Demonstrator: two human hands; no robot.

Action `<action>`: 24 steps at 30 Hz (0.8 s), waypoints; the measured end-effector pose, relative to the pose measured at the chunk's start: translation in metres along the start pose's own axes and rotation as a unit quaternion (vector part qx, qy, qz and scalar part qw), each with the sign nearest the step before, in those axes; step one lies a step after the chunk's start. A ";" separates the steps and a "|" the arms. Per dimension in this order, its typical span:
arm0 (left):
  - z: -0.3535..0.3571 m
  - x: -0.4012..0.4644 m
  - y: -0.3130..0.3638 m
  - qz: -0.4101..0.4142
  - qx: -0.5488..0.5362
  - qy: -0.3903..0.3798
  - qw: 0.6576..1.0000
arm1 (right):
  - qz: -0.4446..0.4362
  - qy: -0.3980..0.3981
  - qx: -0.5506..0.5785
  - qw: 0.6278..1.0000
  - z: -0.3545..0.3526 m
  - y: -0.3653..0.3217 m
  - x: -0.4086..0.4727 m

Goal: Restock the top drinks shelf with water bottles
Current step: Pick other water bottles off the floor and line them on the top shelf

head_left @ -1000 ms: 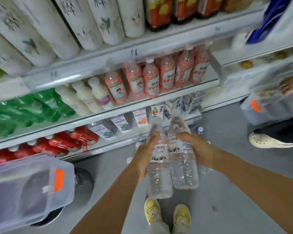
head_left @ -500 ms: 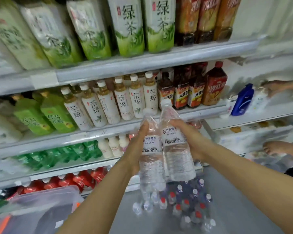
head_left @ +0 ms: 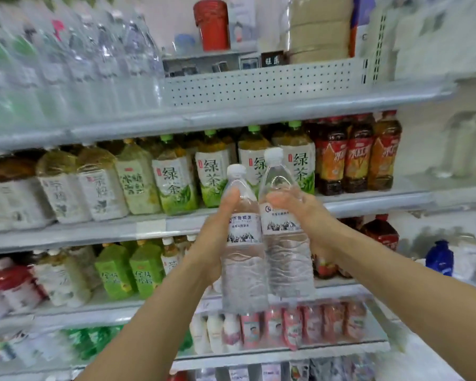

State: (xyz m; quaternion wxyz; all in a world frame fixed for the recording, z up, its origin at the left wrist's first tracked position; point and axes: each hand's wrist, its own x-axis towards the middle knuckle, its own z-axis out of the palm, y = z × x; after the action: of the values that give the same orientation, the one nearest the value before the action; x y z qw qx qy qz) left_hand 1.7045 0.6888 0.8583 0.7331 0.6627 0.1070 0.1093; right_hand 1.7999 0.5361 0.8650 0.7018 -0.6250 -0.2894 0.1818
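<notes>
Water bottles upright in both grips: my left hand [head_left: 217, 237] clasps the left bottle [head_left: 243, 243], my right hand [head_left: 308, 218] the right bottle [head_left: 285, 229], sides touching, held before the green tea [head_left: 173, 185] row, below the top shelf [head_left: 231, 116]

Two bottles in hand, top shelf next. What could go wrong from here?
1. The left hand and right hand each hold one water bottle side by side, touching; they could knock and slip while being raised.
2. The top shelf sits well above the hands, and the packed bottles on its left could get bumped.
</notes>
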 end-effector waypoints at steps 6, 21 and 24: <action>-0.052 0.028 0.087 0.087 0.046 0.029 0.995 | -0.104 -0.034 -0.064 0.992 0.023 -0.076 0.065; -0.187 0.114 0.233 0.216 0.060 0.102 0.969 | -0.316 -0.036 -0.025 0.948 0.108 -0.224 0.235; -0.199 0.127 0.248 0.223 0.063 0.089 0.969 | -0.316 -0.039 -0.044 0.947 0.115 -0.228 0.260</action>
State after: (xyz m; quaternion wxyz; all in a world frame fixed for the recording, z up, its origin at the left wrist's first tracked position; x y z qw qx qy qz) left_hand 1.7614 0.9404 1.0836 0.6342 0.7026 0.0276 0.3214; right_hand 1.9020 0.7507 1.1419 0.6832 -0.5243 -0.5068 -0.0378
